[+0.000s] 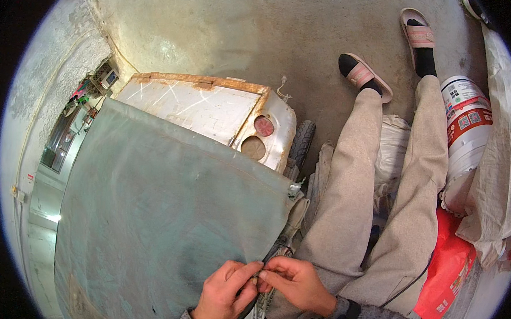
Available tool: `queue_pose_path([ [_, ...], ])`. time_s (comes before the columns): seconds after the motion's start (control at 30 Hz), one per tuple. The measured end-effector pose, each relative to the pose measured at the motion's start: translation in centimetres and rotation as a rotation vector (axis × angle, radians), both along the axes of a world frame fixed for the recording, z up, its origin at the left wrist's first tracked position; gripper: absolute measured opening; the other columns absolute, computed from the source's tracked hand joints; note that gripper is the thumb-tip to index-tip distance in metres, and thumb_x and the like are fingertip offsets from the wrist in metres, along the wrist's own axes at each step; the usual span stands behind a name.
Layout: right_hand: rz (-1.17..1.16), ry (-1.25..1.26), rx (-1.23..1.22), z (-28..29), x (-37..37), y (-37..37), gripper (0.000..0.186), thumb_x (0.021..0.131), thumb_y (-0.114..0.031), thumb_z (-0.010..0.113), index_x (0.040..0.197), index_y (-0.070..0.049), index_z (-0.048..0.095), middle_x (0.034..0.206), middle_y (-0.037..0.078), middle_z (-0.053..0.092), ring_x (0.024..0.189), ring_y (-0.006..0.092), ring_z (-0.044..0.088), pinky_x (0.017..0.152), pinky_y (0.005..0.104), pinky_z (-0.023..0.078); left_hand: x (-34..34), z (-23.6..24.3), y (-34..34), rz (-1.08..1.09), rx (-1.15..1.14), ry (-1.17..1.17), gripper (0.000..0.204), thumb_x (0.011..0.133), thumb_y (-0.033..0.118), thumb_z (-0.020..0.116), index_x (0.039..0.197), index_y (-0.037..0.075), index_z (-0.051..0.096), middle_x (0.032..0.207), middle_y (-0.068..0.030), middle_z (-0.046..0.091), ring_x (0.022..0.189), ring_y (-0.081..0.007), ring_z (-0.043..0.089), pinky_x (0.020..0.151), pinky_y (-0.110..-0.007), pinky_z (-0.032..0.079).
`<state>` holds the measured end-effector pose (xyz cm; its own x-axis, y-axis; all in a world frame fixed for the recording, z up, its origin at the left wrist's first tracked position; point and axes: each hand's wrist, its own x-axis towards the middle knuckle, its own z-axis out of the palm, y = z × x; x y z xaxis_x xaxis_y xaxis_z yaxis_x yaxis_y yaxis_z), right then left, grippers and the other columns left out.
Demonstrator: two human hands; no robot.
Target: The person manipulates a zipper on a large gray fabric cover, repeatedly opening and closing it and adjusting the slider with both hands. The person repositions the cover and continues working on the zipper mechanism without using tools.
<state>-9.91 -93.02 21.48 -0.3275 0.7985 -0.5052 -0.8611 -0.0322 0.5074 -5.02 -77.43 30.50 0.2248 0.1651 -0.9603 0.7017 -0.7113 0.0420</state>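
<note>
Low in the view, my left hand (pixel 225 293) and my right hand (pixel 300 283) meet fingertip to fingertip over my lap. Both are closed in a pinch, thumbs against forefingers. Whatever sits between the fingertips is too small and covered to name. Dark and greyish strands (pixel 286 242), perhaps cords or straps, run down beside the fingers along the edge of a grey-green cover sheet (pixel 165 224). My left hand lies over the near right edge of that sheet. Below my right hand is my beige trouser leg (pixel 344 222).
The sheet drapes over a rusty white vehicle body (pixel 195 101) with round lamp openings and a black tyre (pixel 302 142). At right stand white buckets (pixel 467 147), a red bag (pixel 447 273) and a pale woven sack (pixel 499 195). My slippered feet rest on the concrete floor (pixel 262 33).
</note>
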Motion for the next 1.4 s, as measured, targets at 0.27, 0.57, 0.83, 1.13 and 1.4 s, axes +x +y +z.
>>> queue_pose_path([
  [0.27,-0.080,0.044,-0.063,0.6,-0.7,0.1,0.016,0.101,-0.013,0.059,0.104,0.002,0.063,0.089,0.002,0.065,0.083,0.0090,0.063,0.075,0.0254,0.053,1.2,-0.5,0.6,-0.052,-0.118,0.091,0.029,0.083,-0.001,0.067,0.111,0.004,0.066,0.087,-0.0135,0.063,0.076,-0.0304,0.064,0.066,-0.037,0.053],
  [0.57,-0.098,0.085,-0.079,0.6,-0.6,0.3,0.014,0.101,-0.011,0.059,0.104,0.002,0.061,0.091,0.002,0.064,0.085,0.0097,0.064,0.076,0.0264,0.053,2.6,-2.0,2.4,-0.202,-0.293,0.244,0.020,0.083,0.000,0.062,0.100,0.004,0.052,0.081,-0.0150,0.060,0.066,-0.0357,0.063,0.056,-0.041,0.051],
  [0.83,-0.134,-0.070,-0.198,1.0,-2.0,1.1,0.016,0.094,-0.012,0.068,0.102,-0.001,0.061,0.090,0.002,0.063,0.080,0.0093,0.059,0.072,0.0277,0.051,4.1,-5.2,3.2,-0.522,-0.519,0.311,0.020,0.081,0.012,0.062,0.100,0.009,0.054,0.082,-0.0094,0.060,0.073,-0.0323,0.064,0.059,-0.042,0.051],
  [1.13,0.172,-0.444,-0.236,1.9,-1.4,1.6,0.027,0.086,-0.027,0.076,0.084,-0.003,0.064,0.068,0.010,0.066,0.060,0.0244,0.064,0.058,0.0384,0.050,4.6,-7.7,2.5,-0.698,-0.646,0.160,0.019,0.077,0.015,0.065,0.094,0.012,0.059,0.098,-0.0073,0.051,0.096,-0.0265,0.051,0.079,-0.038,0.040],
  [1.4,0.182,-0.773,-0.562,2.9,-3.3,4.4,0.026,0.082,-0.023,0.077,0.072,-0.007,0.058,0.063,0.011,0.063,0.057,0.0346,0.064,0.050,0.0452,0.048,3.0,-8.6,3.8,-0.576,-0.694,0.218,0.013,0.082,0.014,0.068,0.092,0.013,0.060,0.092,-0.0068,0.049,0.092,-0.0281,0.051,0.076,-0.040,0.037],
])
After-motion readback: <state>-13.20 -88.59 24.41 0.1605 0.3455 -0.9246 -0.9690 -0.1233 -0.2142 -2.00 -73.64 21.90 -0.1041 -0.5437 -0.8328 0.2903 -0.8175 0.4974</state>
